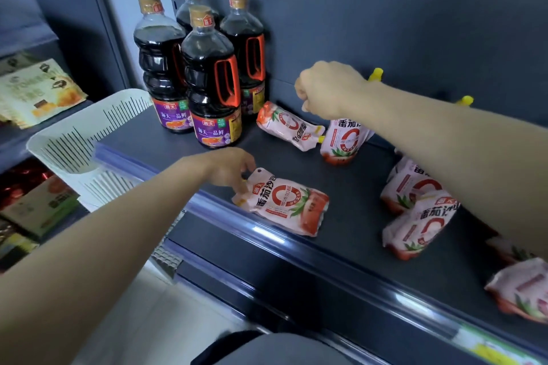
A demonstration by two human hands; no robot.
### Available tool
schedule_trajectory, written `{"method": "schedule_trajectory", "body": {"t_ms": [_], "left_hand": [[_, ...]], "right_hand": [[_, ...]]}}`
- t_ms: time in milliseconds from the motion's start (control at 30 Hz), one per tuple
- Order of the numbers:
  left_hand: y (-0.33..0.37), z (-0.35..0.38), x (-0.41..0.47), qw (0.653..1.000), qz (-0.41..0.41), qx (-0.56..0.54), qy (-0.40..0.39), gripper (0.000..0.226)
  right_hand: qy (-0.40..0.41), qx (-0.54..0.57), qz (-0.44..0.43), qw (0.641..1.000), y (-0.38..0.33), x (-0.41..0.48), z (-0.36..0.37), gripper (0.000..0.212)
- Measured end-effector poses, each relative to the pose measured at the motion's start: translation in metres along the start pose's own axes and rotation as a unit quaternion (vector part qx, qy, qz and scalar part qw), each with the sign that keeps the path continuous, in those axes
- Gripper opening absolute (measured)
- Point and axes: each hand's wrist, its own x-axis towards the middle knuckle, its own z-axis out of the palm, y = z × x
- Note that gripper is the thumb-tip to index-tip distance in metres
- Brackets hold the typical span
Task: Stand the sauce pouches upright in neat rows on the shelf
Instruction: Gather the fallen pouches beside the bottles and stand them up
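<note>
Pink-and-red tomato sauce pouches lie scattered on a dark shelf (350, 210). My right hand (329, 89) grips the top of one pouch (344, 142) and holds it upright near the shelf's back. Beside it another pouch (287, 124) lies on its side. My left hand (228, 169) pinches the spout end of a pouch lying flat (284, 204) near the front edge. Two more pouches (415, 210) lean together under my right forearm, and others (525, 290) lie at the far right. Yellow caps (376, 73) of pouches farther back show above my right arm.
Several dark soy sauce bottles (207, 77) with orange handles stand at the shelf's back left. A white slotted plastic basket (86, 133) sits left of the shelf. Boxed goods (38, 92) fill the neighbouring shelves on the left. The shelf's front rail (267, 234) runs diagonally.
</note>
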Motion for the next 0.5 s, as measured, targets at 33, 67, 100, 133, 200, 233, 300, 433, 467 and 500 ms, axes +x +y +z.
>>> {"method": "schedule_trajectory", "body": {"t_ms": [33,67,100,133,200,233,300,433,467,500], "left_hand": [[-0.003,0.003,0.003,1.0,0.004,-0.004,-0.005,0.054],[-0.005,0.005,0.006,1.0,0.005,-0.012,-0.006,0.053],[-0.007,0.006,0.009,1.0,0.005,-0.021,-0.005,0.053],[-0.007,0.005,0.012,1.0,0.002,-0.023,-0.007,0.053],[-0.008,0.004,0.017,1.0,0.004,-0.017,-0.019,0.042],[-0.008,0.003,0.02,1.0,0.007,-0.016,-0.026,0.032],[-0.009,0.002,0.024,0.999,0.014,-0.028,-0.04,0.028],[-0.013,-0.001,0.029,0.996,0.024,-0.059,-0.059,0.026],[-0.014,-0.004,0.029,0.995,0.028,-0.067,-0.062,0.027],[-0.013,-0.008,0.029,0.995,0.031,-0.072,-0.062,0.026]], "right_hand": [[-0.009,0.003,0.005,1.0,-0.003,0.005,0.003,0.023],[-0.02,0.009,0.011,1.0,-0.006,0.009,0.005,0.023],[-0.03,0.013,0.018,0.999,-0.009,0.013,0.008,0.023],[-0.042,0.015,0.025,0.999,-0.01,0.016,0.011,0.023],[-0.067,0.015,0.039,0.997,-0.012,0.022,0.017,0.022],[-0.08,0.015,0.047,0.996,-0.011,0.025,0.02,0.022],[-0.1,0.021,0.066,0.993,-0.008,0.031,0.024,0.022],[-0.13,0.04,0.103,0.985,0.002,0.042,0.029,0.021],[-0.135,0.041,0.113,0.983,0.004,0.044,0.03,0.022],[-0.143,0.042,0.122,0.981,0.005,0.046,0.031,0.021]]}}
